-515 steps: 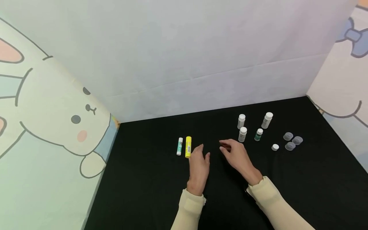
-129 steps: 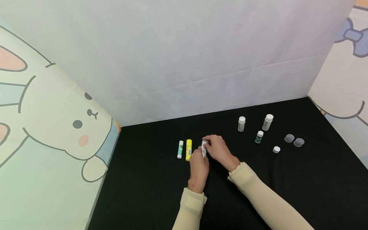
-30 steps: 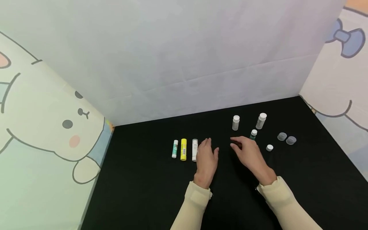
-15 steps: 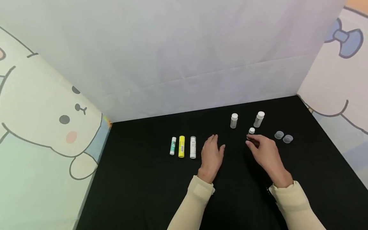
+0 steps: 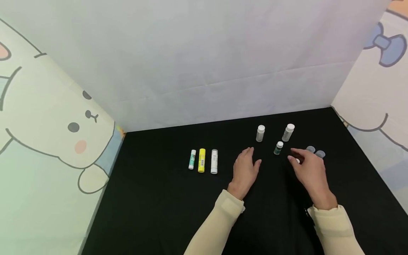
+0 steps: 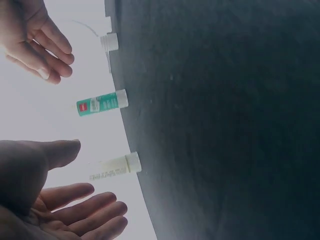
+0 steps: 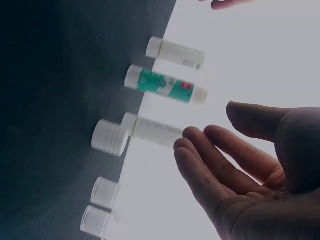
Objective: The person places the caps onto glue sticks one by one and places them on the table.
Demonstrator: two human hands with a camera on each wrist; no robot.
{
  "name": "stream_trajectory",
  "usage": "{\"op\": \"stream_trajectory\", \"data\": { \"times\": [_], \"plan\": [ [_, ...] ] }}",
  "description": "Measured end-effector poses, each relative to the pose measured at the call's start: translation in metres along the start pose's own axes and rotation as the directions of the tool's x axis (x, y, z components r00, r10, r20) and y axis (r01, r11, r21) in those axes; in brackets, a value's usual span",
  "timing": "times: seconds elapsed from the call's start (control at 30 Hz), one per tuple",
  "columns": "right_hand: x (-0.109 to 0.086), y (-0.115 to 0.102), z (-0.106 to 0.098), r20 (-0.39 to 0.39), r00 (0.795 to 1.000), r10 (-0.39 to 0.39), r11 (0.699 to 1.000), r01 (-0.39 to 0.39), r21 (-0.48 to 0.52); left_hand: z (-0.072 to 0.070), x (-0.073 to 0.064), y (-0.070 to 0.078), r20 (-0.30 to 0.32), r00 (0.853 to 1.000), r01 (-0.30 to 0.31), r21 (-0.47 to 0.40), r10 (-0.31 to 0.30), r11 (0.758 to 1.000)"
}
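My right hand hovers over the right part of the table, fingers loosely bent, partly covering a small white cap. In the right wrist view that cap stands apart from my fingertips. My left hand has relaxed, extended fingers and holds nothing. Ahead stand two translucent glue sticks with white tops, one left and one right, and a green-labelled glue stick. Two clear caps sit beyond my right hand, partly hidden.
Lying side by side at left are a small green-and-white glue stick, a yellow glue stick and a white glue stick. Black cloth covers the table; a pale wall sheet rises behind it.
Earlier, both hands held the white glue stick; now it lies beside the yellow one. One clear cap has left its group. Both hands have since moved right, the right one to the white cap.
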State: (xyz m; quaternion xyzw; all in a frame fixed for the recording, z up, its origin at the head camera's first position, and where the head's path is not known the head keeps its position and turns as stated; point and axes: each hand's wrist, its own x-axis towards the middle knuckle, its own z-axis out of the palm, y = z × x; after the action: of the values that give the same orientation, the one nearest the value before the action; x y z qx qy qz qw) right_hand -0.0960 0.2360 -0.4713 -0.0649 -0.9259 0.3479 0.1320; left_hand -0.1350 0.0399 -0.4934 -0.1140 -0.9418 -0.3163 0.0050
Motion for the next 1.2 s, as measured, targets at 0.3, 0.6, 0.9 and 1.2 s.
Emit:
{"op": "stream_trajectory", "data": {
  "times": [0.3, 0.6, 0.9, 1.2],
  "plan": [
    [0.002, 0.011, -0.005, -0.013, 0.998, 0.053, 0.998, -0.054, -0.025, 0.013, 0.01, 0.01, 0.017, 1.0, 0.003, -0.022, -0.002, 1.0],
    [0.001, 0.02, -0.005, 0.017, 0.996, 0.084, 0.995, -0.083, -0.046, 0.025, 0.017, 0.018, 0.027, 1.0, -0.003, -0.027, 0.004, 1.0],
    [0.001, 0.027, -0.005, 0.037, 0.994, 0.103, 0.993, -0.101, -0.063, 0.035, 0.025, 0.025, 0.023, 0.999, -0.033, -0.019, 0.033, 0.999],
    [-0.002, 0.033, 0.001, 0.051, 0.994, 0.101, 0.992, -0.097, -0.078, 0.048, 0.027, 0.031, 0.044, 0.999, -0.014, -0.048, 0.016, 0.999]
  ]
}}
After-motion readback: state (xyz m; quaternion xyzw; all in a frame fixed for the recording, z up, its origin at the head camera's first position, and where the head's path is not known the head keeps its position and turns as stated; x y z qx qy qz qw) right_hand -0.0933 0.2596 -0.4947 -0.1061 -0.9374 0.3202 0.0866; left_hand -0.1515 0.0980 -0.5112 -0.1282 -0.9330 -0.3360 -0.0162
